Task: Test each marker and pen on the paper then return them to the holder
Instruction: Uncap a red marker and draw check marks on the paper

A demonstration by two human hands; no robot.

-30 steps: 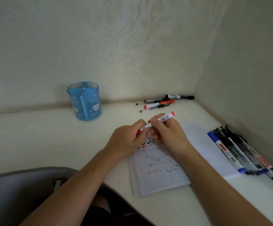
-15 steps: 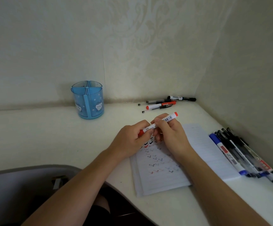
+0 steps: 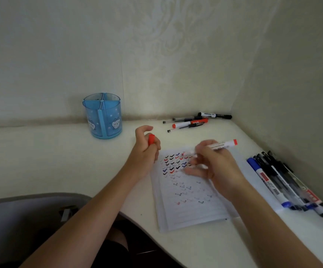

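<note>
My right hand (image 3: 212, 163) grips a white marker with a red end (image 3: 222, 145), its tip pointing down-left over the lined paper (image 3: 187, 211), which carries several rows of black, red and blue tick marks. My left hand (image 3: 145, 149) is off the paper's left edge and pinches the red cap (image 3: 151, 139). The blue divided holder (image 3: 103, 116) with cat faces stands at the back, left of both hands, and looks empty.
Several pens and markers (image 3: 193, 120) lie against the back wall near the corner. Another row of pens and markers (image 3: 284, 182) lies along the right wall beside the paper. A grey chair (image 3: 21, 219) sits at lower left, below the desk's curved edge.
The hands were together on the capped marker; now they have pulled apart. The cap has gone left with my left hand and the marker right with my right hand.
</note>
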